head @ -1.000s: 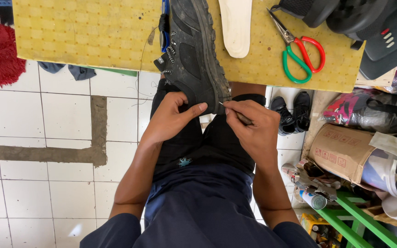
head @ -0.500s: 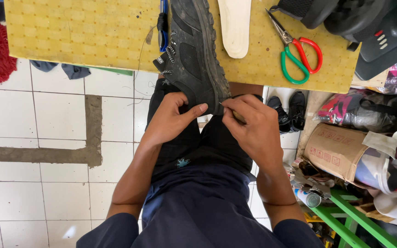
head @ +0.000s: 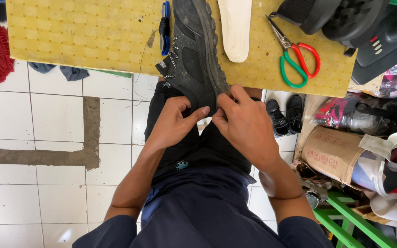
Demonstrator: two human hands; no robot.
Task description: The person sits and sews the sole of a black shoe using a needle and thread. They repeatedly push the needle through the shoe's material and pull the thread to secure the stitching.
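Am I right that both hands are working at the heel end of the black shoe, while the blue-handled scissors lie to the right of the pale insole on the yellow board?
Nearly: the head view shows the scissors have one red and one green handle, not blue. The rest holds: the left hand and right hand meet at the heel end of the black shoe, and the scissors lie right of the pale insole on the yellow board.

A dark navy top is worn, its short sleeves ended above the elbows — forearms left bare. Black shorts are seen, marked by a small teal star-shaped emblem at 6 o'clock.
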